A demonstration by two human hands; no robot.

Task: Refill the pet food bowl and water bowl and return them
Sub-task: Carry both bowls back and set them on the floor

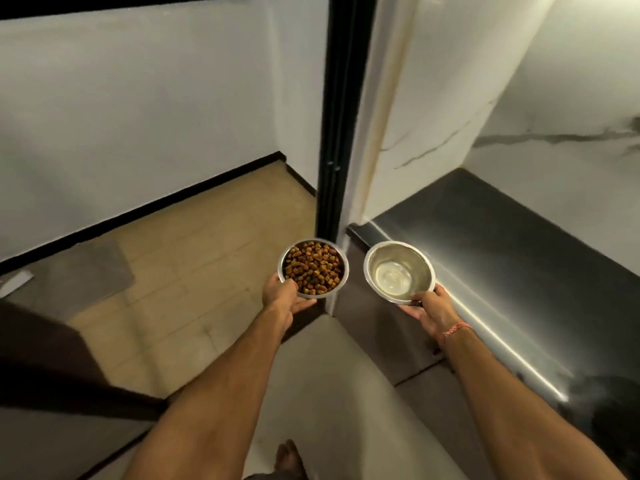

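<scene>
My left hand point(282, 296) grips the near rim of a steel food bowl point(313, 268) heaped with brown kibble, held level above the floor. To its right, my right hand point(433, 310) holds a second steel bowl point(398, 271) from below its near edge; the bowl's inside shines, and I cannot tell for sure whether water is in it. Both bowls are carried at about the same height, a short gap apart. A red thread is tied round my right wrist.
A black door frame point(334, 116) stands straight ahead beside a white wall corner. A dark steel counter point(502, 254) runs along the right. Beige floor tiles point(194, 254) lie to the left with a grey mat point(79, 275). My bare foot point(289, 459) shows at the bottom.
</scene>
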